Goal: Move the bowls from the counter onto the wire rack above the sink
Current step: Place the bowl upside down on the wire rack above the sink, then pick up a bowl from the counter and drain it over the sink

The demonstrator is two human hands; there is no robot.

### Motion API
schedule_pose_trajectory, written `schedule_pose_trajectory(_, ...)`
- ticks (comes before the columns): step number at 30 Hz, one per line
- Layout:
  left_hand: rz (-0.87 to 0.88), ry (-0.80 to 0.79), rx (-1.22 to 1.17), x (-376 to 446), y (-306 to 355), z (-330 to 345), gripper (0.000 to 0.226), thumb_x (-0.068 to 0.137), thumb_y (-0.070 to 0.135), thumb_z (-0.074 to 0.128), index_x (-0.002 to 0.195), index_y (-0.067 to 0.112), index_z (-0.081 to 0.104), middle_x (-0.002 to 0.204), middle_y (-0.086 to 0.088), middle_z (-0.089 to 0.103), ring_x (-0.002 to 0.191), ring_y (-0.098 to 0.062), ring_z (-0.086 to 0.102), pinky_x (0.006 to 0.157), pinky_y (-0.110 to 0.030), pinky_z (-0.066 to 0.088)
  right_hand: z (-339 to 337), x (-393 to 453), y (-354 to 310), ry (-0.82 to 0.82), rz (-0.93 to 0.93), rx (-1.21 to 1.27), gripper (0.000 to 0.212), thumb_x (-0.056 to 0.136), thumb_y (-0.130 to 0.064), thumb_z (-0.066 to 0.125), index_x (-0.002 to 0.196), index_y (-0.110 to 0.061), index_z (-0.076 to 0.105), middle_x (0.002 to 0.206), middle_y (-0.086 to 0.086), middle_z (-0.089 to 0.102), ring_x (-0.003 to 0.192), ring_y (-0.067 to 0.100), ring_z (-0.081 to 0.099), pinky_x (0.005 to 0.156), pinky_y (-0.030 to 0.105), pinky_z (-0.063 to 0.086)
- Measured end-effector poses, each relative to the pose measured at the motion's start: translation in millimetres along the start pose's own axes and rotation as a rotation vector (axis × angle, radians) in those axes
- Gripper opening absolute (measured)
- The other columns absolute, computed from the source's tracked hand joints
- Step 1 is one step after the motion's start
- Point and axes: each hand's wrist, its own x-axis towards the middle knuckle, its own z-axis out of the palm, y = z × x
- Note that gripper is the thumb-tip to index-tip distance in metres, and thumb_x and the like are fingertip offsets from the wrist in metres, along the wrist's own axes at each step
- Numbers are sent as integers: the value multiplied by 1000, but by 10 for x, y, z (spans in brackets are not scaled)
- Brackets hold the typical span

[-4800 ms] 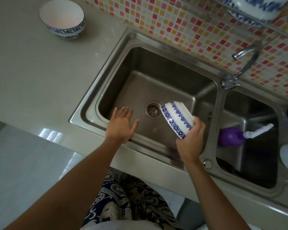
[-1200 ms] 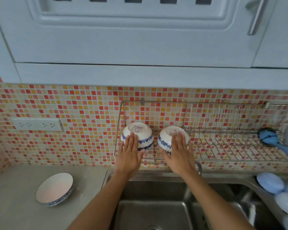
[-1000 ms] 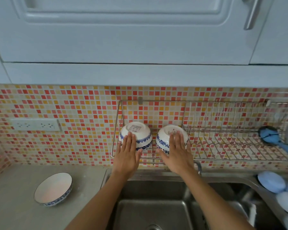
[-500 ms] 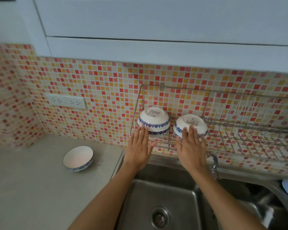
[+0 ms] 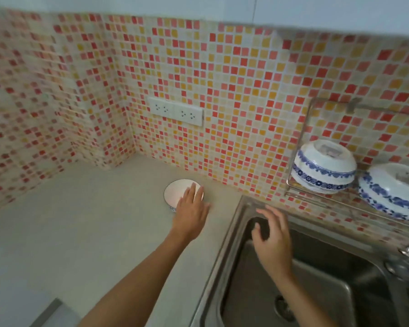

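Nearest to the camera is the sink (image 5: 257, 274), the landmark here. The right hand (image 5: 273, 239) hangs over the sink's back-left corner, fingers loosely spread, nothing in it. Left of the sink, on the counter (image 5: 80, 232), the left hand (image 5: 191, 214) stretches out flat w/ fingers extended and empty, fingertips overlapping the near rim of the last bowl (image 5: 178, 192); can't tell whether they touch it or hover just above. That bowl sits mouth-up near the tiled wall (image 5: 222, 90), left of the sink's back corner. Farther off, above & behind the sink on the right, the wire rack (image 5: 316, 192) carries two bowls upside down: one bowl at the rack's left end (image 5: 324, 166) and a second bowl to its right (image 5: 394, 192), just beside each other, maybe touching. Risks, as judged from here: an open flat hand coming at the rim from one side could push the counter bowl toward the wall or tip it instead of gripping, esp. if the glaze is slick or wet. On the carry over the sink edge, a one-handed pinch could slip & drop it into the steel basin, which may chip it. At the rack, the left end looks full, so setting it down could knock the two already there, or it'd need the free wires further right.
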Motion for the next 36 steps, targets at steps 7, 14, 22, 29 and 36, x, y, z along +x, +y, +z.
schedule_pose_trajectory(7,-306,27,-224,435,-1129,32,59,100,40,32,148,7,20,157,-14,16,145,-25,11,116,-37,15,1606,389,-479,-553,654,157,67,87,-46,66,141,-15,38,135,8,55,121,27,54,98,35,44)
schedule_pose_trajectory(14,-452,-45,-390,782,-1614,198,61,100,37,33,147,1,19,155,-17,22,144,-28,20,115,-36,17,2635,491,-422,-517,1038,222,59,81,-49,67,120,-14,39,125,13,59,102,39,64,82,46,55)
schedule_pose_trajectory(22,-527,-96,-583,870,-1633,402,57,99,41,35,142,4,32,142,-17,45,131,-34,42,108,-41,34,2773,453,-308,-524,1208,433,50,88,-8,35,136,-17,29,121,17,58,69,33,73,69,44,61)
schedule_pose_trajectory(29,-635,-129,-834,700,-1456,374,46,95,52,36,133,28,46,134,-5,52,120,-28,50,102,-50,42,2081,189,-412,-666,1182,469,41,90,-3,36,129,-15,34,88,10,64,63,29,70,55,31,56)
schedule_pose_trajectory(36,-541,-238,-840,210,-805,447,42,97,49,30,122,26,55,123,-4,57,113,-29,54,97,-54,46,1118,-171,-270,-610,1179,492,42,95,-14,51,133,-22,36,97,8,67,84,28,70,78,44,59)
